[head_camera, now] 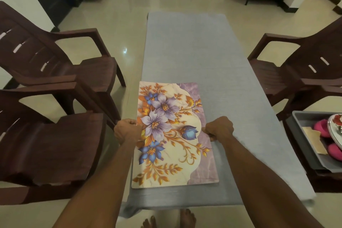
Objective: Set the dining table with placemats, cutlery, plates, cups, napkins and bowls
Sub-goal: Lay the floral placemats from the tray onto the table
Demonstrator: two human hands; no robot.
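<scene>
A floral placemat (174, 135) with purple and blue flowers and orange leaves lies at the near left of the long table, which is covered in a grey-blue cloth (194, 52). My left hand (126, 129) grips the mat's left edge, thumb on top. My right hand (219, 128) grips its right edge with curled fingers. The mat's left side slightly overhangs the table edge.
A grey bin (303, 140) on a chair at the right holds pink cups, a patterned plate and tan napkins. Dark brown plastic chairs stand on the left (55, 72) and on the right (296, 72). My bare feet show below the table's near edge.
</scene>
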